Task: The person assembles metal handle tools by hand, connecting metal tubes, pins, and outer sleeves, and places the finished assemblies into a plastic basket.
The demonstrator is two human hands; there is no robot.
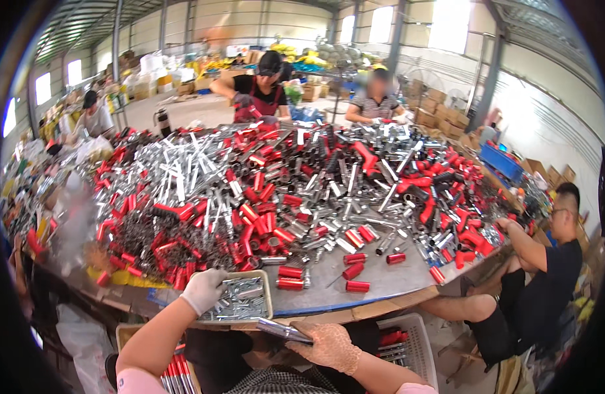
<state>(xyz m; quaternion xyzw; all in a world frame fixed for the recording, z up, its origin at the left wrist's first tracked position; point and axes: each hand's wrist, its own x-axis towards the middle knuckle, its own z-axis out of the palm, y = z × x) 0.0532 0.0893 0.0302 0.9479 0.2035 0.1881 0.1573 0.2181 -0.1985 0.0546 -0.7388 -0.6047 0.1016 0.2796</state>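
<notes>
My left hand (203, 291), in a white glove, is over the left rim of a shallow cream tray (270, 303) at the table's front edge. Its fingers are curled in; what they hold, if anything, is hidden. Small silver metal pins (242, 300) fill the tray. In front of my lap, my right hand (329, 346), in a pale knit glove, is closed around a shiny silver metal tube (284, 330). The tube points left, just below the table edge. Several loose red cylinders (357, 286) lie on the tabletop beyond.
A big heap of red and silver metal parts (204, 172) covers the table (394, 279). White baskets (421, 341) with red and silver pieces stand either side of my lap. A person (552, 262) sits at the right; others work across the table. A blue bin (501, 163) stands far right.
</notes>
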